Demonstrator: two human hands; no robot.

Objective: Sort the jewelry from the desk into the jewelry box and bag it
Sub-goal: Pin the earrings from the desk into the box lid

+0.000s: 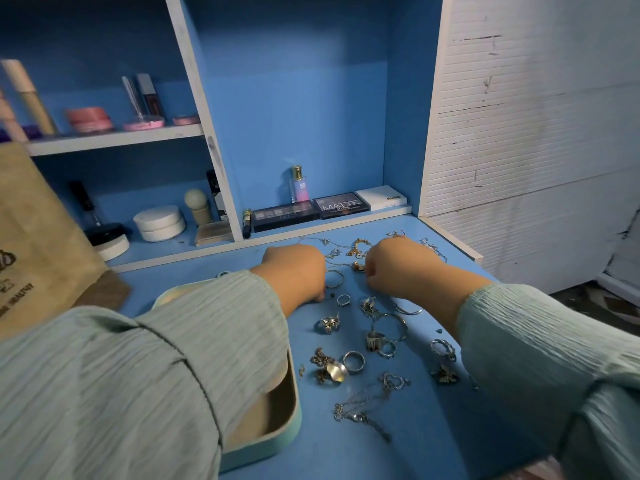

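Several rings, chains and small charms (353, 362) lie scattered on the blue desk (426, 441). An open mint jewelry box (277, 434) with a beige lining sits at the left, mostly hidden under my left sleeve. A brown paper bag (38, 244) stands at the far left. My left hand (298, 271) and my right hand (394, 268) rest knuckles-up at the far end of the desk, fingers curled down among thin chains (346, 261). The fingertips are hidden, so whether either hand grips a chain cannot be seen.
Eyeshadow palettes (311, 211) and a perfume bottle (299, 185) stand at the back of the desk. Shelves at the left hold jars, brushes and makeup tubes (145, 98). A white ribbed panel (519, 116) closes the right side. The desk's right edge lies behind my right arm.
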